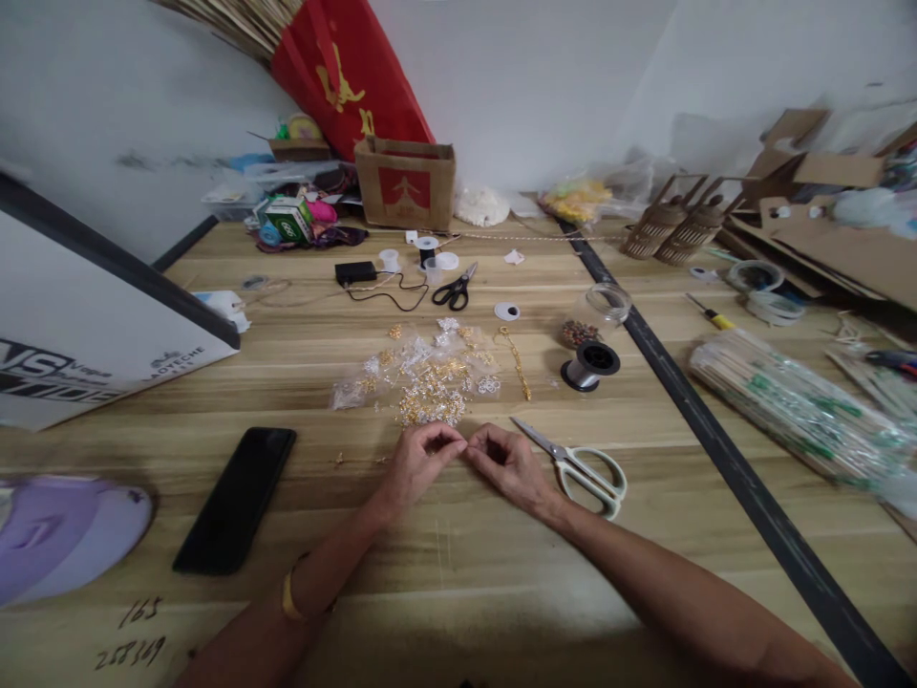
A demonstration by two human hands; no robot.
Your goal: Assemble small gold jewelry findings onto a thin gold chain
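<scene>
My left hand (424, 461) and my right hand (507, 466) meet fingertip to fingertip over the wooden table, each closed in a pinch. Whatever lies between the fingertips is too small to make out. Just beyond them spreads a heap of small gold and silver jewelry findings (434, 397), partly in clear plastic bags (351, 390). A gold chain (516, 363) lies to the right of the heap. Beside my right wrist rest scissors with pale green handles (591, 478), their blades slightly apart.
A black phone (236, 502) lies at left, near a purple-and-white object (72, 535). Farther back are black-handled scissors (455, 289), a spool of wire (590, 365) and a jar of beads (587, 320). Bagged sticks (788, 411) lie at right; a paper bag (405, 183) stands behind.
</scene>
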